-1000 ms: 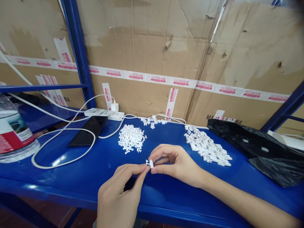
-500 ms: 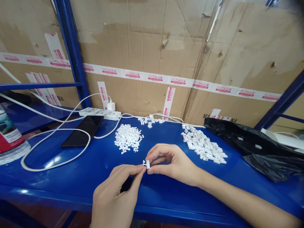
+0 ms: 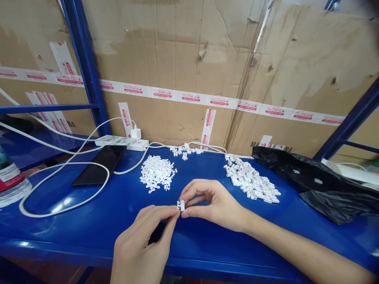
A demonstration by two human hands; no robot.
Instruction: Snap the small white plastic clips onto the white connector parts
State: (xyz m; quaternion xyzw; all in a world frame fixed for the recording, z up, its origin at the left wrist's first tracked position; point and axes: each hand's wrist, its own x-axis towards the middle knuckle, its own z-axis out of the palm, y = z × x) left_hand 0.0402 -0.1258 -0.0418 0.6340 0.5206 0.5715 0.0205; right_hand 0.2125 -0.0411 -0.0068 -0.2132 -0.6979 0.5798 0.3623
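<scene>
Left hand (image 3: 142, 241): you pinch clip (image 3: 178, 205) | Right hand (image 3: 211, 205): you pinch block (image 3: 182, 205), clip's 3 o'clock | Both above counter (image 3: 213, 246) | Advised: align squarely, press evenly, fingertips clear

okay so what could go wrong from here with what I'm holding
The small white piece could slip from the left hand, which only pinches it. If tilted, it might jam against the white block in the right hand. If dropped, it could get mixed into the left white pile.
</scene>
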